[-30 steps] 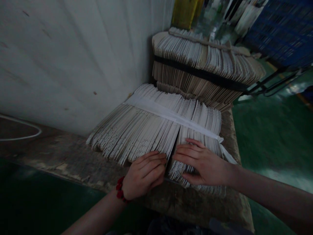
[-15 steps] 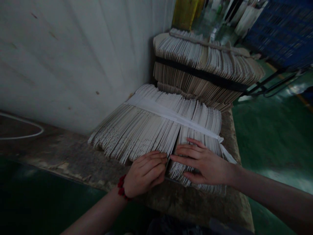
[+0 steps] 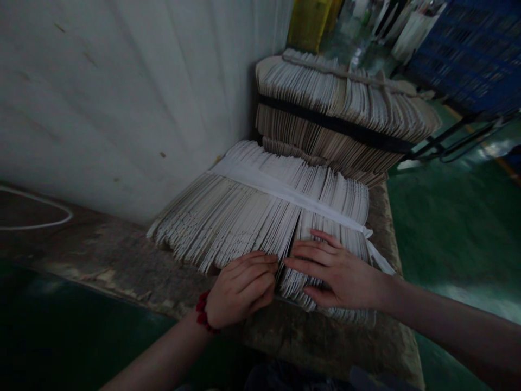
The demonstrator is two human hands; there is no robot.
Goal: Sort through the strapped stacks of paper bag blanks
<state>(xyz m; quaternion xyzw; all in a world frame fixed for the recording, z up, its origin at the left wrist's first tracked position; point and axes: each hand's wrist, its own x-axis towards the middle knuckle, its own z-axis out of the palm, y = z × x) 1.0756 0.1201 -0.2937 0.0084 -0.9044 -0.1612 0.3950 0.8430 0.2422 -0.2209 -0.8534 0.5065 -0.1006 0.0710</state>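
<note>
A thick bundle of folded pale paper or card sheets (image 3: 240,209) lies on the worn bench, their edges facing up. A white cloth strip (image 3: 280,190) runs across it and is knotted near the right end. A dark gap (image 3: 290,247) splits the sheets toward the front right. On the gap's left side, my left hand (image 3: 246,288), wearing a red bracelet (image 3: 203,312), is closed over the front edges of the sheets; its thumb is hidden. My right hand (image 3: 331,271) rests on the sheets right of the gap, fingers spread and index fingertip at the gap.
Behind stands a taller bundle of folded sheets (image 3: 317,127) with a black strap (image 3: 334,120). A pale wall panel (image 3: 134,98) rises at the left. The bench (image 3: 122,266) ends above a green floor (image 3: 456,217). Blue crates (image 3: 468,54) and a yellow container (image 3: 307,24) stand farther back.
</note>
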